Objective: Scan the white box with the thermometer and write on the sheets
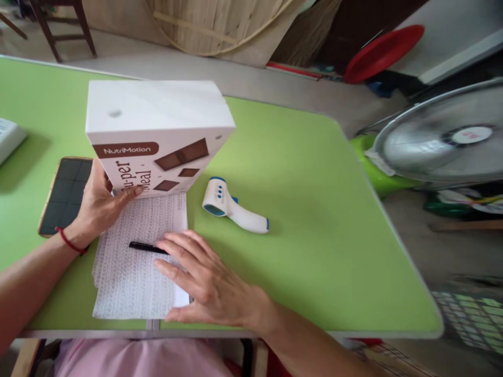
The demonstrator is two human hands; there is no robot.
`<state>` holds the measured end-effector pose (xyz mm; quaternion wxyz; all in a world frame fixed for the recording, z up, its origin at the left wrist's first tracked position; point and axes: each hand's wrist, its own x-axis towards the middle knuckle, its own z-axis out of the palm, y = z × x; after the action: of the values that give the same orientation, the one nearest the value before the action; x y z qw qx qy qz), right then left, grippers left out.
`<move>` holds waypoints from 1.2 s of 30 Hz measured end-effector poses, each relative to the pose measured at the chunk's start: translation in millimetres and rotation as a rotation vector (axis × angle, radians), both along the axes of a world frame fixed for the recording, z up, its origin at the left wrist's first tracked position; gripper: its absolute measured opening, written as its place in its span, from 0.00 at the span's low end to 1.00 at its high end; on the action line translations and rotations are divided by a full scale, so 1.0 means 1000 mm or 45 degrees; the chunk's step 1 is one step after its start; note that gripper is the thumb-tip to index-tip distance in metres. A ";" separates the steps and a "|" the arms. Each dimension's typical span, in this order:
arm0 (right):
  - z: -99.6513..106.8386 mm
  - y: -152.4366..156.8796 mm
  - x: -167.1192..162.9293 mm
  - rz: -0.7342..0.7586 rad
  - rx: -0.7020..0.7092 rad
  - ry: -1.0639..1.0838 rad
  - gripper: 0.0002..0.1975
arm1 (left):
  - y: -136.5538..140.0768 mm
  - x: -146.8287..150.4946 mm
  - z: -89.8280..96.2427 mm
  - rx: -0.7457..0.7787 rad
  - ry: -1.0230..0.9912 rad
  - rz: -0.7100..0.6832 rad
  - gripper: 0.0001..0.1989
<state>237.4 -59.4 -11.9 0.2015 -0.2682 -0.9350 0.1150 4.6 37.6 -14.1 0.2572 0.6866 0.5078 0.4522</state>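
My left hand [102, 198] grips the lower left edge of a white and brown NutriMotion box [165, 137], its thumb across the printed front. The box stands over the far end of some handwritten sheets of paper [133, 283]. Across the right side of the sheets my right hand [206, 277] lies with its fingers spread. A black pen [146, 247] rests on the paper, one end hidden under the right fingertips. To the right of the sheets lies a white and blue infrared thermometer [236, 209].
A dark tablet-like panel with a yellowish rim [65, 199] lies left of the box on the green table [314, 235]. Part of a white object [10, 137] shows at the left edge. Beyond the table's right edge stands an electric fan [444, 136]. A chair [65, 31] stands behind.
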 end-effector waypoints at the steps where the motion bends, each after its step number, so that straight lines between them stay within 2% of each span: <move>1: -0.001 -0.001 -0.001 -0.002 -0.015 -0.051 0.34 | 0.000 0.000 0.001 0.000 -0.013 0.015 0.29; 5: -0.007 -0.001 -0.001 -0.010 -0.048 -0.141 0.35 | -0.005 0.004 0.007 -0.040 -0.118 0.007 0.28; 11: -0.014 0.004 0.002 -0.016 -0.076 -0.098 0.37 | -0.016 0.007 0.014 -0.135 -0.166 -0.042 0.22; 15: -0.011 0.005 0.001 -0.011 -0.082 -0.073 0.37 | -0.015 -0.001 0.010 -0.110 -0.066 -0.102 0.19; 18: -0.008 0.006 0.000 -0.013 -0.078 -0.036 0.37 | -0.013 -0.006 0.004 -0.049 0.052 -0.072 0.18; 20: -0.005 0.011 0.004 0.000 -0.081 0.079 0.33 | -0.013 -0.007 0.002 -0.019 0.081 -0.084 0.18; 22: -0.002 0.019 0.013 -0.038 -0.076 0.274 0.22 | -0.013 -0.007 0.002 -0.025 0.077 -0.142 0.19; 23: -0.001 0.024 0.019 -0.104 -0.051 0.363 0.16 | -0.013 -0.006 0.003 -0.036 0.074 -0.171 0.20; 24: -0.001 0.029 0.027 -0.244 -0.010 0.407 0.09 | -0.013 -0.006 0.004 -0.041 0.072 -0.189 0.22; 25: -0.001 0.034 0.034 -0.432 0.075 0.396 0.07 | -0.013 -0.005 0.005 -0.043 0.070 -0.197 0.23; 27: -0.005 0.044 0.048 -0.845 0.184 0.164 0.16 | -0.013 -0.004 0.006 -0.043 0.051 -0.198 0.23; 28: -0.008 0.047 0.054 -0.971 0.185 0.024 0.20 | -0.013 -0.004 0.006 -0.045 0.037 -0.194 0.23; 30: -0.014 0.052 0.062 -1.085 0.095 -0.196 0.23 | -0.012 -0.004 0.004 -0.053 0.018 -0.180 0.23; 32: -0.019 0.054 0.066 -1.102 -0.033 -0.246 0.19 | -0.012 -0.005 0.002 -0.050 0.023 -0.149 0.22; 34: -0.019 0.054 0.068 -1.131 -0.112 -0.132 0.15 | -0.012 -0.005 0.001 -0.036 0.049 -0.112 0.22; 36: -0.015 0.053 0.066 -1.202 -0.123 0.125 0.15 | -0.012 -0.005 0.001 -0.011 0.082 -0.091 0.23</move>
<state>303.1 -6.2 -26.7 0.2630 -0.6669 -0.6940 0.0669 -0.7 25.7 -13.0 0.2598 0.7174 0.4930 0.4180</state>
